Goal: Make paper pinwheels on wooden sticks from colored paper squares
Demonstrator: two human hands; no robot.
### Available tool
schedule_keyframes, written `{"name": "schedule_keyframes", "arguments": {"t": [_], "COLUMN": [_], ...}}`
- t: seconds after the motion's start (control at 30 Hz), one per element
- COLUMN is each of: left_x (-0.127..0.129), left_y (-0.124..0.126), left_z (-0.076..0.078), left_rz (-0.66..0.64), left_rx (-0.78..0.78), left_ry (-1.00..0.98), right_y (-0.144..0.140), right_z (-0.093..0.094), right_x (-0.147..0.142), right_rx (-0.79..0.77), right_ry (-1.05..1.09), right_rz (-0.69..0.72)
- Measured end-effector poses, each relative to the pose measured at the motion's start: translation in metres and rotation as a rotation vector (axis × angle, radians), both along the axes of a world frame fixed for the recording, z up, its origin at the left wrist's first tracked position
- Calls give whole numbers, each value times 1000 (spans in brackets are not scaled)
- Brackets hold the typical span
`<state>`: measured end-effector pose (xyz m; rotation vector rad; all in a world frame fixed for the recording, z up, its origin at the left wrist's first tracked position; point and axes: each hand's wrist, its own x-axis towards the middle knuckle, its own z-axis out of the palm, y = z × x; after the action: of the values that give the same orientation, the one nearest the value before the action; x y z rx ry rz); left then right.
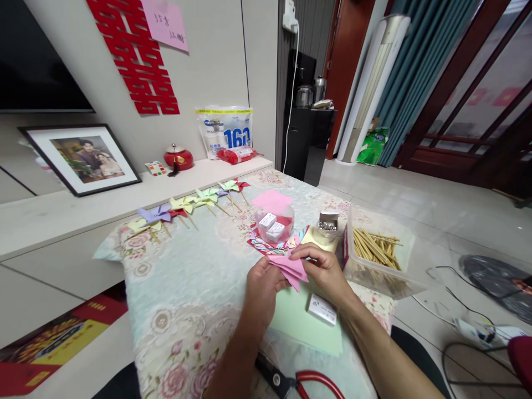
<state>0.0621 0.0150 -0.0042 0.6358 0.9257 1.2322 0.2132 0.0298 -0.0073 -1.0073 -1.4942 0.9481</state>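
Note:
My left hand (262, 288) and my right hand (325, 270) both pinch a folded pink paper piece (293, 269) just above the table's floral cloth (187, 288). A light green paper sheet (301, 324) lies under my hands, with a small white box (322, 308) on it. Just beyond my hands sits a stack of coloured paper squares (274, 244) with a clear round tub (274, 221) holding small white boxes on top. A clear bin of wooden sticks (376, 252) stands right of my right hand.
A row of finished paper pinwheels (189, 206) lies along the table's far left edge. A small jar of metal pins (327, 224) stands by the stick bin. Red-handled scissors (303, 382) lie at the near edge. A low shelf (83, 205) with a framed photo runs behind.

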Motion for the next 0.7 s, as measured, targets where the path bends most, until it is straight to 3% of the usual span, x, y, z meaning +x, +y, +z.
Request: {"name": "schedule_keyframes", "arguments": {"t": [0.33, 0.53, 0.7], "left_x": [-1, -2, -2], "left_y": [3, 6, 3], "left_z": [-5, -9, -3], "left_rz": [42, 39, -3], "left_rx": [-9, 32, 12], "left_ry": [-80, 74, 8], "right_y": [-1, -2, -2], "right_z": [-4, -2, -1], "right_x": [2, 2, 3], "right_rx": [101, 114, 120], "right_ry": [-251, -283, -288], "right_rz": [36, 33, 58]}}
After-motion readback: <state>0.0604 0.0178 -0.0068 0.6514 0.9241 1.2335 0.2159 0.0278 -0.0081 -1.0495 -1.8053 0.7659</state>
